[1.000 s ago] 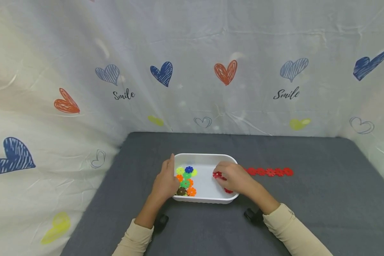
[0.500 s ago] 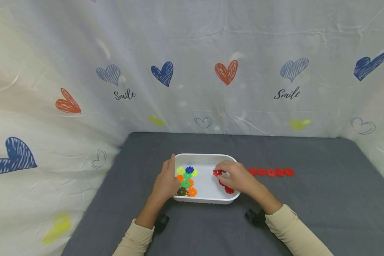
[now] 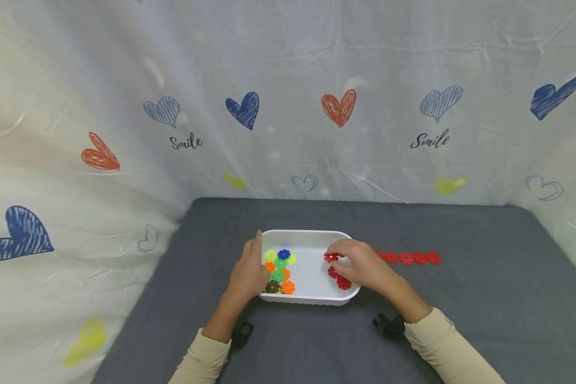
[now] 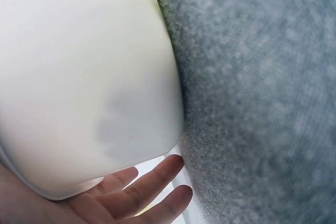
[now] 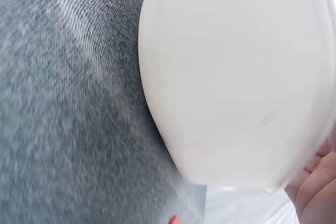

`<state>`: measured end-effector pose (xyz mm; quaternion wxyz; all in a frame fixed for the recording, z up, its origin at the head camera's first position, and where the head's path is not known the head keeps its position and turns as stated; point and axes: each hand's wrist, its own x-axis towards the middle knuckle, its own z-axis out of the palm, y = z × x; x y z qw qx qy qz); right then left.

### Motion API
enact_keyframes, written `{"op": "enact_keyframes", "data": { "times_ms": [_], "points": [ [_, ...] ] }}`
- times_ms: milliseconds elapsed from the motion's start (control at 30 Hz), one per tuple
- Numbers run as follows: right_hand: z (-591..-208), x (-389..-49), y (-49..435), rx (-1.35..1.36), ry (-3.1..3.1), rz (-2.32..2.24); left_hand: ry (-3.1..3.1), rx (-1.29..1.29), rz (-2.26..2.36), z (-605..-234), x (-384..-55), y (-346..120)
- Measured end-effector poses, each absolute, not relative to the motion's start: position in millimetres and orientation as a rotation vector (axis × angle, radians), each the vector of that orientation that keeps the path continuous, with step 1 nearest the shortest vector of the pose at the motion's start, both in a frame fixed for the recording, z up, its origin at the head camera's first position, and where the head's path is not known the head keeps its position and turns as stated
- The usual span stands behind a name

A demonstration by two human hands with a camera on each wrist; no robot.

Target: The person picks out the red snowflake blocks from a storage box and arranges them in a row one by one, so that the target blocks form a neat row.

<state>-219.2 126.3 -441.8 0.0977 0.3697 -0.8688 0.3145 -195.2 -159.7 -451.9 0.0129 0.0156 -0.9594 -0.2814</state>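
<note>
A white plastic tray (image 3: 312, 298) stands on the grey cloth. My left hand (image 3: 250, 272) grips its left end; in the left wrist view the fingers (image 4: 152, 187) reach along the outside of the wall. Over the tray's right end, my right hand (image 3: 360, 264) pinches a red flower-shaped disc (image 3: 330, 257) between thumb and fingers. More red discs (image 3: 344, 282) lie beneath that hand, partly covered by it. At the tray's left side sit yellow, blue, green, orange and brown discs (image 3: 278, 275). In the right wrist view only the edge of the hand (image 5: 317, 187) shows.
To the tray's right, a row of several red discs (image 3: 406, 258) lies on the cloth (image 3: 485, 298), its near end hidden by the right hand. Behind the table hangs a pale curtain (image 3: 288, 64) printed with hearts. A dark wrist device (image 3: 388, 324) sits below the right forearm.
My right hand has shifted slightly right and back with the red disc at its fingertips, uncovering more red discs below. The left hand and the tray stay put.
</note>
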Motion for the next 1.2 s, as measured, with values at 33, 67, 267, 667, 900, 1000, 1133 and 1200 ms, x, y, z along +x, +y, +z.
{"op": "enact_keyframes", "data": {
  "times_ms": [33, 67, 267, 667, 900, 1000, 1133, 1200],
  "points": [
    [-441, -219, 128, 1.089, -2.567, 0.916, -2.989, 0.049, -0.881, -452, -195, -160],
    [-440, -218, 129, 1.083, -2.562, 0.9, -2.99, 0.048, -0.879, -452, -195, -160],
    [-433, -213, 141, 1.058, -2.519, 0.858, -2.984, 0.043, -0.88, -450, -194, -159],
    [-425, -210, 173, 1.0, -2.43, 0.721, -2.987, 0.038, -0.869, -452, -195, -159],
    [-428, -212, 204, 0.918, -2.444, 0.616, -2.983, 0.041, -0.865, -449, -195, -159],
    [-429, -212, 221, 0.873, -2.47, 0.591, -2.986, 0.046, -0.865, -449, -194, -159],
    [-432, -212, 246, 0.818, -2.538, 0.565, -2.991, 0.047, -0.867, -450, -194, -160],
    [-433, -213, 259, 0.792, -2.594, 0.566, -2.993, 0.045, -0.869, -450, -193, -160]
  ]
}}
